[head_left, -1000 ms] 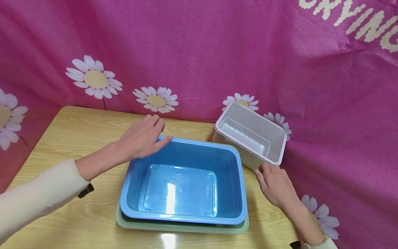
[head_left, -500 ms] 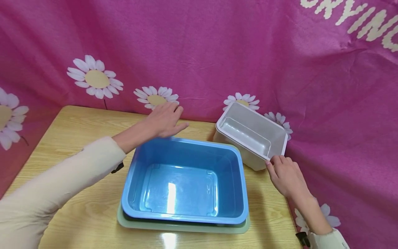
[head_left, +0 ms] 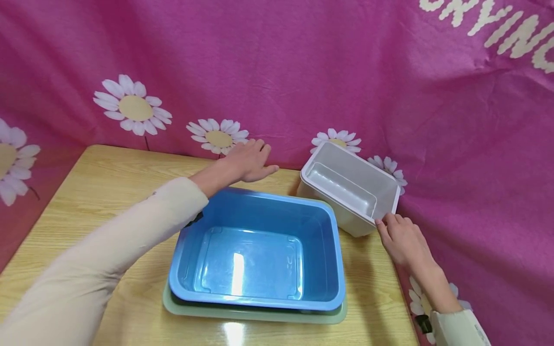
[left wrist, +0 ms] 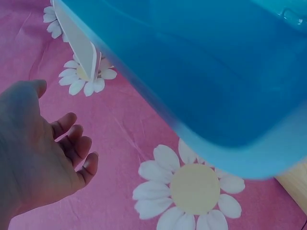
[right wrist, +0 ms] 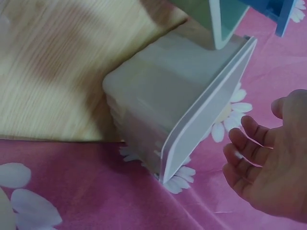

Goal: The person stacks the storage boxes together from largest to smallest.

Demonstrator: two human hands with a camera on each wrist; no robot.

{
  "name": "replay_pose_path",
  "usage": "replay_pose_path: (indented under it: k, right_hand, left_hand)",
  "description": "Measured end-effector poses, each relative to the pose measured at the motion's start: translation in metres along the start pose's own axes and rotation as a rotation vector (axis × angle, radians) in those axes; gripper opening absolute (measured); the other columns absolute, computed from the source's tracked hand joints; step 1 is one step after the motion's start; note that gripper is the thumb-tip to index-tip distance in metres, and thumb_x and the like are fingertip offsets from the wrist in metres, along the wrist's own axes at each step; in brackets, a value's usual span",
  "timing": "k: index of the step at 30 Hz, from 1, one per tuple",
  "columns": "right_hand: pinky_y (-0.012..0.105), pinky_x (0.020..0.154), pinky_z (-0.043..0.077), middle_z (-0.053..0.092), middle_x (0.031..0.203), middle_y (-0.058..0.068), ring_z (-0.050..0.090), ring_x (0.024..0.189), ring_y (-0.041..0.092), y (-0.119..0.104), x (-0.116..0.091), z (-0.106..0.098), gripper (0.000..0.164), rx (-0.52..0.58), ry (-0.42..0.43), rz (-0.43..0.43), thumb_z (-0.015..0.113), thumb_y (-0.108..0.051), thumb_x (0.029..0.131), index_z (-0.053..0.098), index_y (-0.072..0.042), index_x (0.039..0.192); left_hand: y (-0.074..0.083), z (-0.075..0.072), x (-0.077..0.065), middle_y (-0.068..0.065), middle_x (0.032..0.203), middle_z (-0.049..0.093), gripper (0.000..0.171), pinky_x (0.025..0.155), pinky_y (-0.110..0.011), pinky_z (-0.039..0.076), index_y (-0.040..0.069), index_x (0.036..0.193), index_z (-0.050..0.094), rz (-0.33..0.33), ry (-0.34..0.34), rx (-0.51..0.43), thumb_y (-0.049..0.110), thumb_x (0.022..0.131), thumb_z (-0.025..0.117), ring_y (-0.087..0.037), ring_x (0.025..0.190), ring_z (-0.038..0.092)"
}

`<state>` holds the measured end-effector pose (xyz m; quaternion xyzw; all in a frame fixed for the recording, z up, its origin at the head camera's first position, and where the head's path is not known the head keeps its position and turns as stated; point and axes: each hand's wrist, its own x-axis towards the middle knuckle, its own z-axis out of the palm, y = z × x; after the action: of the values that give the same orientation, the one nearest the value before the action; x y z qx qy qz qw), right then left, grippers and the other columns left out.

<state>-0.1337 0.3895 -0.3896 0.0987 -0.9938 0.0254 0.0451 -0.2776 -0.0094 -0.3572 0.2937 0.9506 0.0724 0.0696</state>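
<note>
A blue plastic bin (head_left: 255, 302) sits nested inside a pale green bin (head_left: 255, 315) on the table. Behind its far rim hovers my left hand (head_left: 250, 161), fingers loosely bent and nothing in them; the left wrist view has this hand (left wrist: 38, 148) apart from the blue rim. To the right, a grey-white bin (head_left: 329, 206) stands at an angle, its inside bare. My right hand (head_left: 404, 240) is close by that bin's near right corner. In the right wrist view a gap separates the loosely curled fingers (right wrist: 247, 146) from the grey-white rim (right wrist: 206, 112).
The wooden table (head_left: 125, 178) ends at the back and right against a magenta cloth (head_left: 268, 72) printed with daisies. The grey-white bin stands close to that cloth in the back right corner.
My left hand has moved right and away from me along the blue bin's far rim. The right hand has drawn slightly right from the grey-white bin. The bins stay where they were.
</note>
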Motion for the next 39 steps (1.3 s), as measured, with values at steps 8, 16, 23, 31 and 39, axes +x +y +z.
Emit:
replay_pose_path:
  k: [8,16,23,31,39]
  right_hand:
    - [0.055,0.07,0.042,0.055,0.086,0.017,0.054,0.081,0.041,0.009,0.001,0.004,0.031,0.006,-0.035,0.037,0.042,-0.028,0.107,0.051,-0.003,0.089]
    - [0.058,0.07,0.043,0.056,0.087,0.021,0.056,0.084,0.045,0.024,0.003,0.009,0.033,0.01,-0.026,0.066,0.043,-0.027,0.106,0.054,0.002,0.094]
    - [0.058,0.069,0.043,0.055,0.086,0.021,0.056,0.082,0.045,0.036,0.005,0.012,0.033,0.017,-0.026,0.101,0.044,-0.026,0.105,0.054,0.003,0.092]
    - [0.058,0.069,0.044,0.056,0.086,0.024,0.057,0.084,0.047,0.047,0.008,0.018,0.037,0.023,-0.074,0.149,0.042,-0.029,0.106,0.054,0.004,0.093]
    - [0.055,0.065,0.044,0.056,0.084,0.023,0.058,0.079,0.043,0.056,0.014,0.023,0.042,0.024,-0.113,0.188,0.039,-0.034,0.106,0.054,0.003,0.093]
  left_hand:
    - [0.012,0.004,0.019,-0.019,0.149,0.039,0.07,0.111,-0.052,0.029,0.0,0.149,0.034,-0.019,-0.038,-0.025,0.052,0.102,0.039,-0.033,0.134,0.036]
    - [0.021,0.011,0.034,-0.018,0.153,0.036,0.072,0.112,-0.051,0.027,0.002,0.152,0.03,-0.037,-0.056,-0.016,0.051,0.101,0.043,-0.033,0.139,0.033]
    - [0.026,0.019,0.044,-0.016,0.15,0.038,0.069,0.111,-0.05,0.029,0.003,0.151,0.032,-0.06,-0.06,-0.022,0.05,0.102,0.043,-0.031,0.135,0.035]
    - [0.025,0.023,0.054,-0.016,0.151,0.037,0.069,0.112,-0.049,0.028,0.002,0.152,0.031,-0.059,-0.092,-0.007,0.051,0.104,0.037,-0.031,0.136,0.035]
    - [0.024,0.022,0.065,-0.016,0.148,0.041,0.065,0.11,-0.048,0.031,0.002,0.148,0.036,-0.072,-0.086,0.0,0.049,0.104,0.039,-0.03,0.132,0.039]
